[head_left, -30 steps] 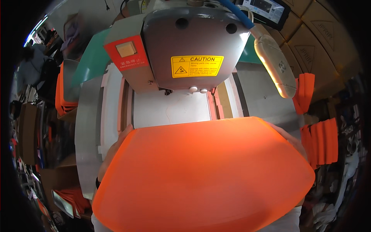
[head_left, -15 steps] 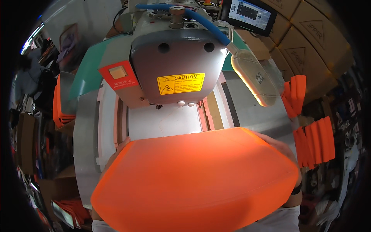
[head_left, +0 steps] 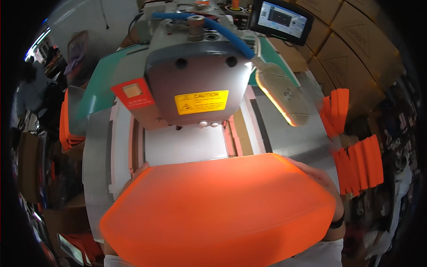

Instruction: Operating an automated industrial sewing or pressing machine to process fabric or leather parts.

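Two hands hold one big orange sheet (head_left: 218, 209) spread flat just in front of the person, over the near edge of the grey table (head_left: 95, 147). The left hand (head_left: 135, 174) shows only as a few fingers at the sheet's upper left corner, and the right hand (head_left: 327, 184) curls round its right edge; each grip is closed on the sheet, though the sheet hides most of both. Beyond the sheet lies a pale flat plate (head_left: 187, 144), framed by strips, and directly above it hangs the grey machine head (head_left: 195, 84) with a yellow warning label (head_left: 201, 102). A lit lamp (head_left: 280, 91) juts out at the right. Stacks of orange pieces (head_left: 358, 162) sit to the right and another stack (head_left: 66, 124) to the left. A screen (head_left: 280, 20) stands behind, beside brown cartons (head_left: 356, 44).
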{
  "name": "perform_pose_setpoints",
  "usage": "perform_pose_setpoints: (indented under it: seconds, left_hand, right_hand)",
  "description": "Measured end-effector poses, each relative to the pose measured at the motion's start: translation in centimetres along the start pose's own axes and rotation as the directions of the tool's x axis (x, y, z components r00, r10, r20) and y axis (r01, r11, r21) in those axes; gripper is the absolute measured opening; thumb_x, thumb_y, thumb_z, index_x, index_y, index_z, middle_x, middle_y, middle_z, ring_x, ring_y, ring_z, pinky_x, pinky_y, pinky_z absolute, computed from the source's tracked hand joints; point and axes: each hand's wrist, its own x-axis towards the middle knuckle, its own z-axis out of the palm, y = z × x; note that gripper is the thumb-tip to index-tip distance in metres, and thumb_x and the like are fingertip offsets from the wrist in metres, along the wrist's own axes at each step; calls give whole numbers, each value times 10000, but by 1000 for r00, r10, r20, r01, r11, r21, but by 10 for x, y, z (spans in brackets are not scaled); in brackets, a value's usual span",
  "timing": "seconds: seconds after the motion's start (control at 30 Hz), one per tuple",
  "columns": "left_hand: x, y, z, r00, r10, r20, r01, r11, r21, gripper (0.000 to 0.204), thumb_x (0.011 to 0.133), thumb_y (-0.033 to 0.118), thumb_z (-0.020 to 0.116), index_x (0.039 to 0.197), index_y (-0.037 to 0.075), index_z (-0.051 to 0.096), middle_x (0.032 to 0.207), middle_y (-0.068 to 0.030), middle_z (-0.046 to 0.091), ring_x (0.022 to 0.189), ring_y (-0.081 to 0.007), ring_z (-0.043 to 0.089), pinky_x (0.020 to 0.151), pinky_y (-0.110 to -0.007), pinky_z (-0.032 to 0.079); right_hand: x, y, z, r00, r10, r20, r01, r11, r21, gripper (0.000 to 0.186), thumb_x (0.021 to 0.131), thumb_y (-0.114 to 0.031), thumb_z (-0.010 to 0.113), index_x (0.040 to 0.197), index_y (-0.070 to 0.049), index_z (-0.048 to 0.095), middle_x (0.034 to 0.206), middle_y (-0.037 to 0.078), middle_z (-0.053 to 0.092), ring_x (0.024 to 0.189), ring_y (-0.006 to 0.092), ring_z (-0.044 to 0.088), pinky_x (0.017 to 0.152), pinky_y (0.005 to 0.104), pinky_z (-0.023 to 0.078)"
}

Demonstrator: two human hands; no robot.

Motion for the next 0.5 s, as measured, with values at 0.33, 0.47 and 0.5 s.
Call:
perform_pose_setpoints:
  seconds: [0.33, 0.47, 0.5]
  left_hand:
    - [-10, -23, -28, 987, 1, 161, -19, 993, 114, 471, 866, 409, 620, 1171, 59, 538, 1088, -58, 595, 965, -174, 564, 876, -279, 434]
    - [-9, -25, -38, 968, -24, 248, -3, 994, 107, 486, 857, 407, 634, 1180, 59, 534, 1095, -62, 595, 970, -180, 566, 883, -282, 434]
    - [-10, -24, -41, 963, -39, 268, 15, 996, 93, 489, 854, 407, 638, 1183, 60, 533, 1097, -63, 595, 972, -182, 566, 885, -283, 434]
  right_hand:
    - [7, -4, 14, 999, -40, -17, 37, 986, -161, 541, 979, -286, 447, 1381, 67, 369, 1262, 123, 558, 1151, 162, 528, 978, 293, 404]
    - [9, -5, 10, 999, -44, 8, 44, 988, -150, 541, 970, -284, 463, 1374, 66, 377, 1252, 121, 561, 1144, 161, 531, 975, 292, 406]
    - [9, -5, 9, 999, -44, 16, 46, 988, -147, 541, 967, -283, 467, 1372, 66, 380, 1250, 120, 562, 1142, 161, 532, 974, 292, 406]
